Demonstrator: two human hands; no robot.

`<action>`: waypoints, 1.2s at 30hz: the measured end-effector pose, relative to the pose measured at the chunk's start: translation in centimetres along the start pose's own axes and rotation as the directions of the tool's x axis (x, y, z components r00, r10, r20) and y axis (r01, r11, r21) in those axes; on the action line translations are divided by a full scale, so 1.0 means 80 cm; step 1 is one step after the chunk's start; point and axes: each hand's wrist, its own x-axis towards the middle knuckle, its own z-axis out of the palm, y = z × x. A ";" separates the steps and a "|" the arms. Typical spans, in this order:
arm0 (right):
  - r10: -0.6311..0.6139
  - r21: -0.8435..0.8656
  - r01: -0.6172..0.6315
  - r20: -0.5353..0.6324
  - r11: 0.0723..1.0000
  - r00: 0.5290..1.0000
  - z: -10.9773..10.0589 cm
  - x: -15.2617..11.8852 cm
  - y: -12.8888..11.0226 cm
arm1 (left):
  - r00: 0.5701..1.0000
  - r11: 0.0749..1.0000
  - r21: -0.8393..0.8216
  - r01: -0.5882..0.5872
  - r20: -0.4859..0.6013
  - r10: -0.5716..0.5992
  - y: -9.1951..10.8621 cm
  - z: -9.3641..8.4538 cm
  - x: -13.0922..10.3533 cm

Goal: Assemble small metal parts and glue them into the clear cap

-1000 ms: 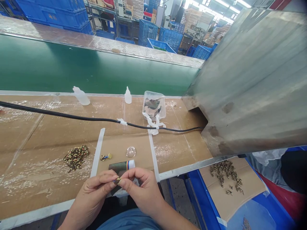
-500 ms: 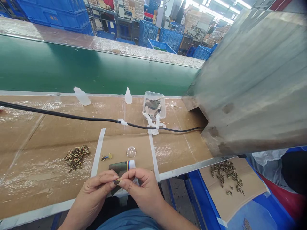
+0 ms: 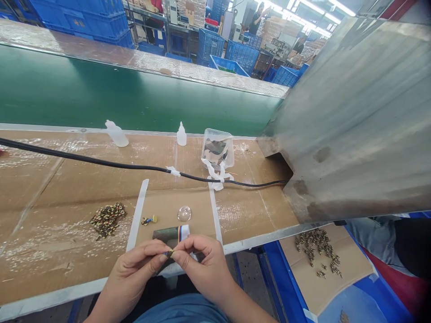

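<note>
My left hand (image 3: 139, 269) and my right hand (image 3: 202, 264) meet at the table's front edge, both pinching one small dark and yellowish piece (image 3: 169, 253) between thumbs and fingertips. Just behind them lies a camouflage-patterned tube (image 3: 165, 233) with a white end and coloured stripes, partly covered by my hands. A small figure with a yellow base (image 3: 149, 220) and a round clear disc (image 3: 184, 214) rest on the cardboard beyond it. To the left is a pile of small dark and yellow pieces (image 3: 107, 220).
A black cable (image 3: 141, 167) crosses the table. Behind it stand two white bottles (image 3: 116, 134) (image 3: 182, 134) and a clear container (image 3: 218, 148). A metal housing (image 3: 353, 125) rises at right, beside a blue bin (image 3: 286, 278) with more small pieces (image 3: 318, 244). A green conveyor (image 3: 161, 98) runs behind.
My hands have shifted slightly right and the small piece between them is turned a little. The camera view has moved slightly. A person in the background has raised arms.
</note>
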 end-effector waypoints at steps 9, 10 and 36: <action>-0.035 -0.095 0.036 0.005 0.995 0.999 -0.007 -0.004 0.002 | 0.992 0.971 0.206 -0.123 0.049 0.116 0.018 0.011 0.002; -0.031 -0.096 0.031 0.000 0.995 1.000 -0.007 -0.004 0.002 | 0.992 0.971 0.207 -0.122 0.043 0.116 0.019 0.011 0.002; 0.133 -0.205 -0.116 0.068 0.972 0.989 -0.021 -0.003 0.005 | 0.947 0.887 0.340 -0.314 0.177 0.267 0.022 0.019 0.000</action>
